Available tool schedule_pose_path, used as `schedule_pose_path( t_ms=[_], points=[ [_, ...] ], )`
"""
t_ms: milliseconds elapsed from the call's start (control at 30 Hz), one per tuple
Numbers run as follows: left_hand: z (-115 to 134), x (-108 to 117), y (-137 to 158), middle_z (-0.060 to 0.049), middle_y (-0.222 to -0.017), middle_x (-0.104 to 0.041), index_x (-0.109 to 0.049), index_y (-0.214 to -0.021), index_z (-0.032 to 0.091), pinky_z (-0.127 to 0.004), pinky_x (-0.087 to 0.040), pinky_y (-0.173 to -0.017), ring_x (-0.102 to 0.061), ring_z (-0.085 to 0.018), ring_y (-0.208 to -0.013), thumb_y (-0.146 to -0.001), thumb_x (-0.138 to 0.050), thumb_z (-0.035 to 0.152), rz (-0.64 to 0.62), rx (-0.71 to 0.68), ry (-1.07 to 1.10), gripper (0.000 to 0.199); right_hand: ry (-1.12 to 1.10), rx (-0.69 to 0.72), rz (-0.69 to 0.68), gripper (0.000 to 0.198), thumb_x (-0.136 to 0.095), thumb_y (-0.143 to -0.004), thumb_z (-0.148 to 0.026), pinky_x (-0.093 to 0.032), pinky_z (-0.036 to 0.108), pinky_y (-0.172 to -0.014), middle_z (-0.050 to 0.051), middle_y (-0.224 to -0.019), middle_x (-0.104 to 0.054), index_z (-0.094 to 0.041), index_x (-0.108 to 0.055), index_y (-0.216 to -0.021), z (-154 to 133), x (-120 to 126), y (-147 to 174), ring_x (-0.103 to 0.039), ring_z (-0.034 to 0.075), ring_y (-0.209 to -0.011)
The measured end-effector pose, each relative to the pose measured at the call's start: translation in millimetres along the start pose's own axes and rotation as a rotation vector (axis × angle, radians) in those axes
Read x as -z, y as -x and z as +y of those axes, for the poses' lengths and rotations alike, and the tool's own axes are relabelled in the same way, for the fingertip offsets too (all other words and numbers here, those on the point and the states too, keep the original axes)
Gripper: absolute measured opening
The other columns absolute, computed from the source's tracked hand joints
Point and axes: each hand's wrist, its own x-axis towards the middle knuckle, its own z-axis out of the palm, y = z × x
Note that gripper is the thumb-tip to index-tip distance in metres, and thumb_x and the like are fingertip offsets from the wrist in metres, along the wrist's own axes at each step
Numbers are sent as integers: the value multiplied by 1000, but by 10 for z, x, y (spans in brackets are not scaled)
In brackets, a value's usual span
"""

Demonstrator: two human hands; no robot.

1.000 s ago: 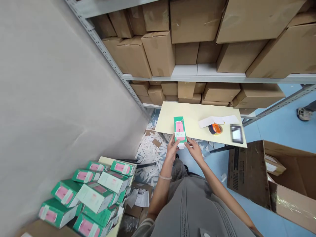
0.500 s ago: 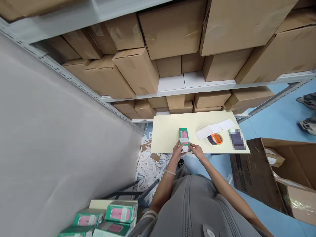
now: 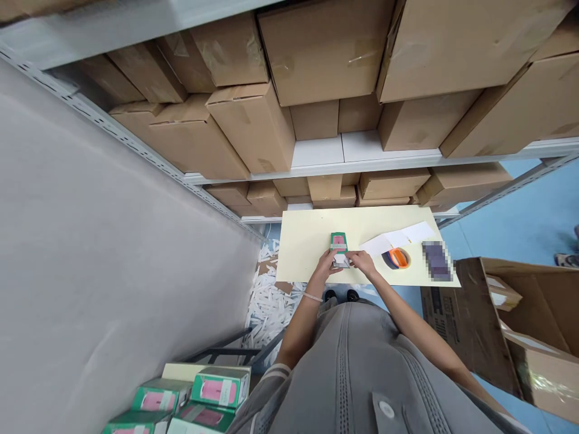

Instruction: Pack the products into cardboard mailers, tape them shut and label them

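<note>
A small green box [image 3: 338, 241] with a pink picture and a pale label band is held over the cream tabletop [image 3: 303, 241]. Its white and grey near end faces me. My left hand [image 3: 324, 266] grips the box along its left side. At the right edge of that near end, my right hand [image 3: 362, 261] has its fingers closed on the box; exactly what the fingertips pinch is too small to make out. Right of my hands lie rolls of tape [image 3: 397, 258], one with an orange core, and a folded white paper strip [image 3: 398, 237].
A pixelated dark item [image 3: 437, 261] lies at the table's right end. Shelves with cardboard boxes [image 3: 253, 126] rise behind. An open carton [image 3: 470, 319] stands at right. Several green boxes [image 3: 217, 389] are stacked lower left. Paper strips [image 3: 271, 307] litter the floor by the wall.
The box has tipped, so its near end shows more and its top looks shorter. Both hands stay on it. At far right, another person's shoes have moved away toward the edge of view.
</note>
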Motion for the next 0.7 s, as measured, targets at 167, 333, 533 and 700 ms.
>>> schedule_pose_path(
  t_ms=[167, 333, 533, 700],
  points=[
    [-56, 52, 39, -8, -112, -67, -42, -143, 31, -36, -57, -80, -67, -18, -88, -62, -86, 34, -23, -57, -2, 92, -85, -11, -11, 40, -58, -73, -43, -50, 29, -64, 6, -77, -72, -15, -74, -98, 6, 39, -22, -67, 20, -71],
    [-39, 139, 5, -12, -143, -50, -51, -140, 28, -37, -51, -93, -61, -27, -111, -45, -92, 18, -64, -321, -126, 104, -201, 68, -48, 59, -63, -71, -41, -53, 32, -72, 2, -86, -69, -19, -62, -126, -13, 68, -101, -65, 19, -80],
    [62, 121, -177, -12, -146, -48, -49, -141, 24, -42, -40, -108, -49, -29, -129, -47, -89, 20, -71, -556, -254, 102, -302, 225, -19, 66, -65, -70, -45, -54, 40, -85, 6, -111, -67, -24, -57, -133, -14, -12, -216, -61, 23, -103],
    [13, 87, -280, -14, -141, -53, -50, -138, 23, -47, -37, -110, -50, -33, -129, -57, -87, 21, 102, -543, -306, 89, -348, 300, -77, 74, -61, -71, -41, -50, 43, -94, 10, -130, -60, -25, -45, -142, 98, -240, -292, -61, 23, -111]
  ],
)
